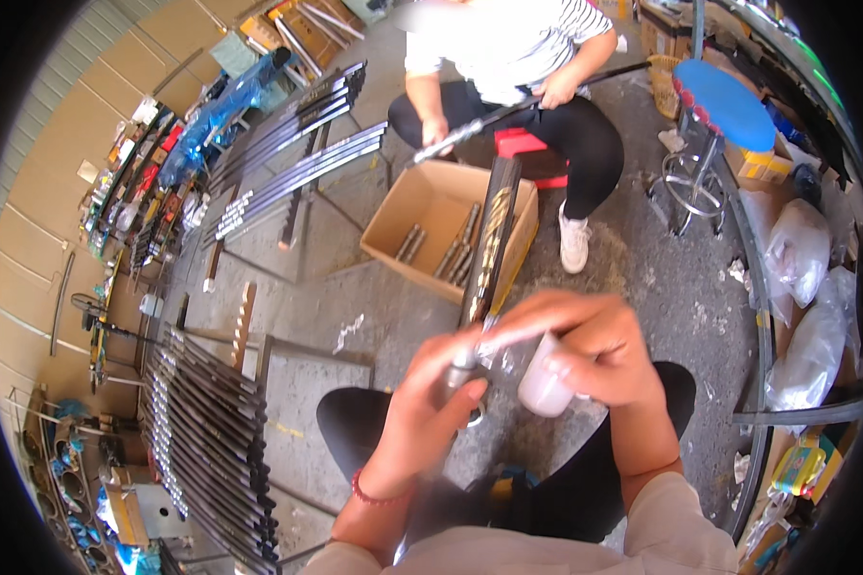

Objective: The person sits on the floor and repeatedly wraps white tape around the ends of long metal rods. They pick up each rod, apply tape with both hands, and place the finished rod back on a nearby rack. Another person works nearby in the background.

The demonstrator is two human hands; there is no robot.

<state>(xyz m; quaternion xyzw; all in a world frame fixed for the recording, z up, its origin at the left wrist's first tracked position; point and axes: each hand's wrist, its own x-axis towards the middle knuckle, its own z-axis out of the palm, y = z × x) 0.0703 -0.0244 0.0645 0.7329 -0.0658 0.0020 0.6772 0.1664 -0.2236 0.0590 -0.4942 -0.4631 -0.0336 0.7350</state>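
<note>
Between my knees a dark rod with gold patterning [492, 240] slants away from me, its far end over a cardboard box. My left hand [419, 402] is closed round its near, silver end, thumb on top. A small pinkish-white pot [545, 385] sits in the curled fingers of my right hand [599, 350]. That hand's outstretched index finger reaches left to the rod, beside my left fingers. Something clear and shiny shows just under that finger; I cannot make out what it is.
Several metal pieces lie in the cardboard box [408, 265]. Beyond it a person on a red stool [520, 143] holds another long rod [508, 112]. Racks of dark rods [206, 431] stand left. To the right are a blue round stool [724, 103] and plastic bags [798, 249].
</note>
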